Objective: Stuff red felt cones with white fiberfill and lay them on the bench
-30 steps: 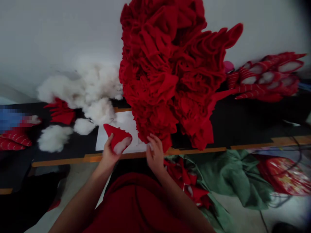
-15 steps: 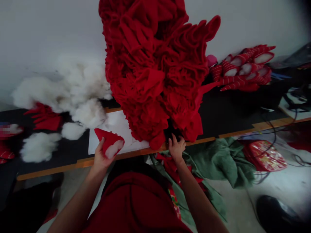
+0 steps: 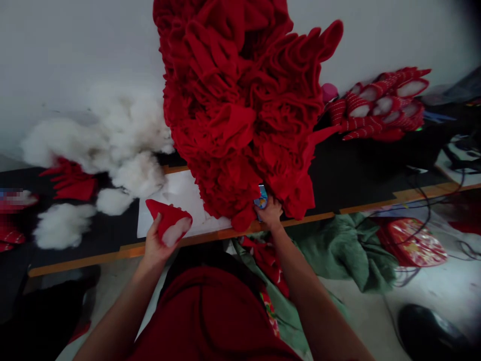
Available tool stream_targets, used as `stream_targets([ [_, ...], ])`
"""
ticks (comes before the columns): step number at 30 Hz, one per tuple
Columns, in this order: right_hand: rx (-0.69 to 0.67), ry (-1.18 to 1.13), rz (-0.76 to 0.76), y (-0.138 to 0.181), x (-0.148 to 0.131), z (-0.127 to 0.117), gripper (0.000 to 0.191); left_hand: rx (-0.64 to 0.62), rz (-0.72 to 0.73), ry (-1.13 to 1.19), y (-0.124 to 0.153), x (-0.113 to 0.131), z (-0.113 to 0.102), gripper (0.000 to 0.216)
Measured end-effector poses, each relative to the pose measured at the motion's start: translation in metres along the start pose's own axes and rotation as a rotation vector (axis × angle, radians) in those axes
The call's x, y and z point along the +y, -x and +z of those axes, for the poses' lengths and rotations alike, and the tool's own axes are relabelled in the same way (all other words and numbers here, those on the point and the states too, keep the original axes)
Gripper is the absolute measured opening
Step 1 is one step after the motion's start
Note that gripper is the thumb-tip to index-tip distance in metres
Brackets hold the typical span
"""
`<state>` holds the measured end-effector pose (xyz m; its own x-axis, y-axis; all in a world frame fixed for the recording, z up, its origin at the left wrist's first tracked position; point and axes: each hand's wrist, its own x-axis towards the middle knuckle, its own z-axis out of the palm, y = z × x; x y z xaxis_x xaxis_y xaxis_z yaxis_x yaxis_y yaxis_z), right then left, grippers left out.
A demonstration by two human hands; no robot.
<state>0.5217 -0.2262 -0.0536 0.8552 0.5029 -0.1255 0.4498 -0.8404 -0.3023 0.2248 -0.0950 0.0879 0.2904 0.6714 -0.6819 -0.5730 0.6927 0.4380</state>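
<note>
In my left hand [image 3: 158, 240] is a small red fabric cone [image 3: 165, 219], its open end showing white stuffing [image 3: 176, 232]. The fingers are closed around it, just above the table's front edge. My right hand [image 3: 272, 213] is closed on a phone [image 3: 261, 198] with a lit screen, which lies between the bottoms of two tall red fabric stacks. Part of that phone is hidden by the hand and the cloth. The tall stack of red fabric pieces [image 3: 225, 125] rises directly in front of me.
Loose white fibre filling [image 3: 128, 120] and red cloth pieces [image 3: 73, 180] lie on the left. Stuffed red pieces with white stitching [image 3: 379, 108] are piled at right. A white sheet [image 3: 150, 220] sits under the stack. Green cloth [image 3: 349, 250], a red patterned stool [image 3: 417, 240] and cables are below.
My right hand's spread fingers have closed in on the phone between the stacks, and its screen is now lit. My left hand keeps the red cone in the same place.
</note>
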Motion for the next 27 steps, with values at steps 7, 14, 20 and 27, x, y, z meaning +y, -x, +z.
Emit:
stream_targets([
  [7,0.216,-0.241,-0.156,0.046,0.039,0.001,0.064,0.016,-0.032,0.026,0.001,0.000,-0.001,0.027],
  [14,0.288,-0.727,-0.295,0.121,-0.016,-0.049,0.030,-0.103,-0.144,0.018,0.011,-0.018,0.024,0.035],
  [20,-0.101,-1.199,-0.460,0.170,-0.100,-0.113,0.025,-0.293,-0.114,-0.076,0.028,-0.040,0.055,0.041],
  [27,0.150,-1.103,-0.454,0.164,-0.130,-0.103,0.035,-0.351,-0.133,-0.109,0.026,-0.062,0.069,0.043],
])
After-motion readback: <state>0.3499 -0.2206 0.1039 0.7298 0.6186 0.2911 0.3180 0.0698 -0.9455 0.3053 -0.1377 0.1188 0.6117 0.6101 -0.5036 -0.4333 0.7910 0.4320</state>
